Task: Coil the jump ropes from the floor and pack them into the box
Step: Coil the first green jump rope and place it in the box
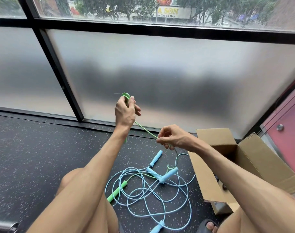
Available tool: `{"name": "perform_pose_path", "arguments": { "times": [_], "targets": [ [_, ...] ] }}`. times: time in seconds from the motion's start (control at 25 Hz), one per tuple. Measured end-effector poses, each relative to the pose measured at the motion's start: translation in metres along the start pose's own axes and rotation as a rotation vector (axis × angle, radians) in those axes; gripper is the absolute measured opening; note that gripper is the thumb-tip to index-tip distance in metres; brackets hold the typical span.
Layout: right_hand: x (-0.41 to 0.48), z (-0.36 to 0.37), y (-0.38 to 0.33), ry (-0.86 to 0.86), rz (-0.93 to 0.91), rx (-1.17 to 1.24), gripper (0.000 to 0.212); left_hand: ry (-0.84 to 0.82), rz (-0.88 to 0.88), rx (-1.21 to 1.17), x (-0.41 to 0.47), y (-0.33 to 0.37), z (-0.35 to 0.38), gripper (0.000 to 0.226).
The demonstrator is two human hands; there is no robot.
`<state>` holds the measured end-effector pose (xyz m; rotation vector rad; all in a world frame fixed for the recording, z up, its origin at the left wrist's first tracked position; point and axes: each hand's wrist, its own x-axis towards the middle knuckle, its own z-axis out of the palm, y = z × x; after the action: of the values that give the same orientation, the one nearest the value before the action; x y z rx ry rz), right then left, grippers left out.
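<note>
A person's left grip (125, 110), raised before a frosted window (177, 69), clasps small loops of a green rope (145, 130). The right grip (172, 137), lower and to the right, pinches the same rope, which runs taut between them. From there the rope drops to the speckled floor (42, 157) into a tangle of blue ropes (151, 190) beside a green handle (117, 191), and an open box (254, 157) stands just right of the tangle.
</note>
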<state>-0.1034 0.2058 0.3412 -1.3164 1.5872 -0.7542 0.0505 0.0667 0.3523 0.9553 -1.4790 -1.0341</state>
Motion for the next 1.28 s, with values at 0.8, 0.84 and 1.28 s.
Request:
{"name": "perform_pose_path", "arguments": {
  "times": [0.8,0.84,1.28],
  "targets": [
    [0.006,-0.025,-0.004,0.508,-0.274,0.015,0.023,-0.902,-0.353,-0.019,-0.029,0.018,0.012,0.049],
    [0.007,-0.026,-0.003,0.533,-0.268,0.009,0.027,-0.919,-0.377,-0.086,-0.029,0.019,0.011,0.047],
    [0.005,-0.012,0.006,0.272,-0.055,0.302,0.012,-0.726,-0.508,-0.987,-0.012,0.029,0.001,0.041]
  ]
}}
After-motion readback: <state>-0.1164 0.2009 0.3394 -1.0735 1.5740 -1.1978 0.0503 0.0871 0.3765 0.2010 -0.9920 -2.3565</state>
